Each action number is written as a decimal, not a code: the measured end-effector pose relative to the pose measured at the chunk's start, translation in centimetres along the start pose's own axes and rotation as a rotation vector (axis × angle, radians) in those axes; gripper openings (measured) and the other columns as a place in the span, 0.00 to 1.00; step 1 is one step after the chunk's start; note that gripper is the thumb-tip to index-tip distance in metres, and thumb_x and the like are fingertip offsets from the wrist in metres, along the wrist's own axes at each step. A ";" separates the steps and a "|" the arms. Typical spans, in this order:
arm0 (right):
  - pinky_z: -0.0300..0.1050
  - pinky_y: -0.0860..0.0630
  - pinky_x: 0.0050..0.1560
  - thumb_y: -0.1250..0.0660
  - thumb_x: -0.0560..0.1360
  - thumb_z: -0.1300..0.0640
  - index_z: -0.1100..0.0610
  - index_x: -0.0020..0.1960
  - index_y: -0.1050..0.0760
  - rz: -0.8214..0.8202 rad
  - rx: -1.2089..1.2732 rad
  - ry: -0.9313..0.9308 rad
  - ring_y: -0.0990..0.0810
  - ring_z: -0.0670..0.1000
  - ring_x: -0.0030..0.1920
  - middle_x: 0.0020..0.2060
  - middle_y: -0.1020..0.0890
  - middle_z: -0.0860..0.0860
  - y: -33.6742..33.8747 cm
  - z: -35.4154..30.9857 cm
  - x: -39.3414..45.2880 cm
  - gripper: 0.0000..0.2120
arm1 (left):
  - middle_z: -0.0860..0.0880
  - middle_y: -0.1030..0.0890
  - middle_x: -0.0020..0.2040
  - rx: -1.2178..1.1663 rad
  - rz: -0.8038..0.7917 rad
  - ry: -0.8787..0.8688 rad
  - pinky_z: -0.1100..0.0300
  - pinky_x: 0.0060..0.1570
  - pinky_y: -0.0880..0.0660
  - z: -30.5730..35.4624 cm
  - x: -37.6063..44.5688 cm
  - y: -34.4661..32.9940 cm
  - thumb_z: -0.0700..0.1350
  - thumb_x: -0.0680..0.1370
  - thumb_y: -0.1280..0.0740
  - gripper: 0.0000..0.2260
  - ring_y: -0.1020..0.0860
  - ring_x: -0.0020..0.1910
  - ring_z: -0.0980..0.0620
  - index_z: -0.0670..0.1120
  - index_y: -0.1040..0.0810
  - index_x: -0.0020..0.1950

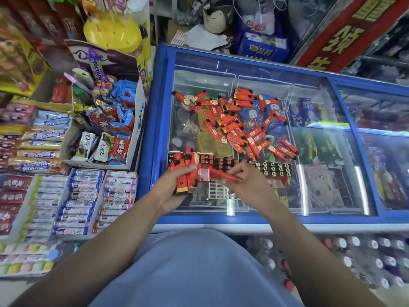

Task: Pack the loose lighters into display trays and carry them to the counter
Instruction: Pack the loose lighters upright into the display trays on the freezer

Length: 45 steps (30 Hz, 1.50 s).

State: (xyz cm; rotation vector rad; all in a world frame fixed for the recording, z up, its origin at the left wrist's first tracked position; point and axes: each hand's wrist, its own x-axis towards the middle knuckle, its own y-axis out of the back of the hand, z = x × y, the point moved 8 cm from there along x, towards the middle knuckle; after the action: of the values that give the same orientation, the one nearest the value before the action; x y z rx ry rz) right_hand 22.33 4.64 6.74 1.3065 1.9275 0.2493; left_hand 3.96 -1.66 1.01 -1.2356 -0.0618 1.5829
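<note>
1. Lighters (239,120) – a loose red pile lying on the glass lid of the freezer (345,138), above the hands.
2. Left hand (174,187) – fingers curled round a bundle (188,180) of several red lighters, thumb on top.
3. Right hand (245,180) – pinches one red lighter (223,175), pointing it toward the bundle.
4. Tray (223,162) – partly filled, resting on the lid just beyond both hands; black lighter tops show in rows.
</note>
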 end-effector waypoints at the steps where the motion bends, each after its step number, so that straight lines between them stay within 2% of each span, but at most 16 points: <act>1: 0.36 0.27 0.31 0.23 0.74 0.56 0.51 0.50 0.21 0.037 -0.021 0.037 0.19 0.43 0.30 0.41 0.15 0.45 0.1 0.0 0.0 0.08 | 0.43 0.14 0.50 0.012 0.015 0.004 0.55 0.41 0.21 -0.1 0.0 0.3 0.41 0.69 0.24 0.18 0.16 0.40 0.49 0.43 0.18 0.58; 5: 0.38 0.30 0.25 0.20 0.71 0.55 0.49 0.48 0.15 0.071 0.024 0.091 0.29 0.44 0.22 0.29 0.20 0.40 -0.4 0.4 -0.3 0.08 | 0.41 0.15 0.50 0.068 0.036 0.015 0.57 0.38 0.19 -0.3 0.0 0.6 0.41 0.68 0.23 0.21 0.16 0.40 0.48 0.43 0.18 0.60; 9: 0.32 0.35 0.24 0.21 0.72 0.54 0.49 0.51 0.15 0.112 0.030 0.139 0.33 0.44 0.20 0.36 0.22 0.41 -0.6 0.4 -0.1 0.09 | 0.42 0.15 0.50 0.148 0.040 0.015 0.57 0.34 0.20 -0.4 -0.2 0.1 0.42 0.67 0.22 0.24 0.16 0.39 0.50 0.43 0.19 0.63; 11: 0.31 0.36 0.24 0.22 0.73 0.52 0.47 0.55 0.16 0.116 0.009 0.149 0.33 0.43 0.20 0.34 0.24 0.38 -0.7 0.6 0.0 0.11 | 0.43 0.14 0.48 0.189 0.035 0.019 0.57 0.33 0.21 -0.6 -0.3 -0.3 0.42 0.67 0.22 0.25 0.16 0.38 0.50 0.43 0.21 0.64; 14: 0.31 0.34 0.27 0.24 0.75 0.50 0.46 0.58 0.16 0.122 -0.032 0.170 0.30 0.43 0.24 0.29 0.22 0.39 -0.7 1.0 -0.1 0.12 | 0.43 0.14 0.45 0.246 0.030 0.017 0.53 0.39 0.24 -1.1 -0.4 -0.6 0.42 0.66 0.22 0.26 0.16 0.38 0.48 0.42 0.21 0.64; 18: 0.33 0.26 0.40 0.25 0.76 0.50 0.48 0.57 0.21 0.174 -0.073 0.116 0.19 0.42 0.44 0.46 0.18 0.42 1.0 3.7 0.0 0.11 | 0.37 0.15 0.56 0.279 0.026 0.037 0.49 0.48 0.19 -2.1 0.2 -0.6 0.42 0.64 0.20 0.31 0.16 0.49 0.42 0.42 0.23 0.67; 23: 0.46 0.21 0.42 0.24 0.76 0.55 0.52 0.51 0.20 0.346 -0.180 0.079 0.19 0.45 0.42 0.42 0.16 0.45 5.5 7.7 -0.3 0.07 | 0.39 0.15 0.57 0.290 -0.001 0.040 0.47 0.56 0.20 -3.2 0.5 -1.7 0.41 0.66 0.21 0.29 0.16 0.56 0.40 0.44 0.22 0.66; 26: 0.47 0.20 0.42 0.24 0.75 0.53 0.50 0.52 0.17 0.410 -0.264 0.076 0.18 0.47 0.40 0.44 0.17 0.49 7.1 9.3 0.3 0.07 | 0.39 0.15 0.57 0.287 0.014 0.033 0.51 0.51 0.19 -3.6 0.6 -2.0 0.37 0.71 0.23 0.22 0.15 0.51 0.43 0.43 0.21 0.64; 28: 0.48 0.19 0.42 0.24 0.75 0.52 0.50 0.54 0.16 0.410 -0.315 0.090 0.18 0.47 0.38 0.44 0.16 0.49 7.2 9.6 0.9 0.08 | 0.39 0.15 0.58 0.281 0.015 0.032 0.50 0.52 0.19 -3.8 0.6 -2.1 0.37 0.73 0.24 0.20 0.15 0.54 0.41 0.43 0.21 0.63; 30: 0.44 0.20 0.39 0.25 0.76 0.51 0.51 0.57 0.16 0.400 -0.357 0.115 0.18 0.45 0.34 0.42 0.14 0.49 6.8 9.5 1.4 0.11 | 0.39 0.15 0.57 0.263 0.016 0.031 0.50 0.54 0.19 -4.0 0.7 -2.2 0.36 0.73 0.24 0.19 0.15 0.55 0.41 0.44 0.22 0.62; 32: 0.40 0.22 0.36 0.25 0.76 0.52 0.53 0.58 0.16 0.385 -0.363 0.122 0.20 0.40 0.31 0.40 0.13 0.48 6.5 9.4 1.8 0.11 | 0.41 0.14 0.53 0.247 0.027 0.028 0.52 0.50 0.18 -4.2 0.8 -2.3 0.36 0.73 0.24 0.18 0.15 0.50 0.44 0.44 0.22 0.61; 36: 0.47 0.18 0.43 0.27 0.77 0.50 0.53 0.60 0.17 0.391 -0.329 0.154 0.16 0.47 0.38 0.44 0.12 0.49 6.7 9.4 1.9 0.13 | 0.44 0.14 0.48 0.262 0.033 0.036 0.58 0.40 0.20 -5.0 1.1 -2.7 0.37 0.73 0.24 0.21 0.15 0.42 0.49 0.39 0.22 0.66; 40: 0.44 0.19 0.43 0.27 0.77 0.50 0.50 0.59 0.17 0.429 -0.283 0.195 0.16 0.47 0.40 0.44 0.13 0.47 7.8 9.3 1.7 0.12 | 0.42 0.13 0.53 0.274 0.054 0.019 0.48 0.58 0.22 -5.0 1.5 -2.6 0.40 0.68 0.20 0.29 0.15 0.50 0.46 0.41 0.22 0.68; 42: 0.44 0.19 0.42 0.26 0.77 0.51 0.50 0.58 0.16 0.418 -0.298 0.217 0.16 0.47 0.40 0.44 0.13 0.46 7.7 9.4 2.0 0.11 | 0.43 0.13 0.55 0.282 0.060 -0.008 0.41 0.68 0.27 -4.7 1.6 -2.8 0.44 0.62 0.17 0.35 0.16 0.57 0.43 0.44 0.22 0.68; 43: 0.45 0.19 0.42 0.26 0.76 0.51 0.50 0.58 0.16 0.404 -0.308 0.225 0.16 0.47 0.39 0.44 0.13 0.47 7.4 9.7 2.3 0.11 | 0.44 0.13 0.55 0.289 0.069 -0.015 0.39 0.68 0.29 -4.6 1.8 -2.8 0.46 0.60 0.16 0.37 0.17 0.58 0.43 0.45 0.23 0.68; 45: 0.47 0.19 0.41 0.26 0.76 0.51 0.49 0.56 0.16 0.389 -0.334 0.244 0.16 0.48 0.39 0.45 0.13 0.47 7.0 10.1 2.6 0.09 | 0.43 0.13 0.54 0.299 0.085 -0.020 0.44 0.58 0.23 -4.3 1.8 -3.0 0.47 0.61 0.17 0.37 0.16 0.54 0.44 0.45 0.24 0.69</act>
State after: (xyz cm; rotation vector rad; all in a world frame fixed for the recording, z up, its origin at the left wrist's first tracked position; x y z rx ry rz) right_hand 33.77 7.50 2.41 1.4590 1.7109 0.9218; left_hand 9.27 -1.26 -0.40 -1.0000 0.2107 1.6105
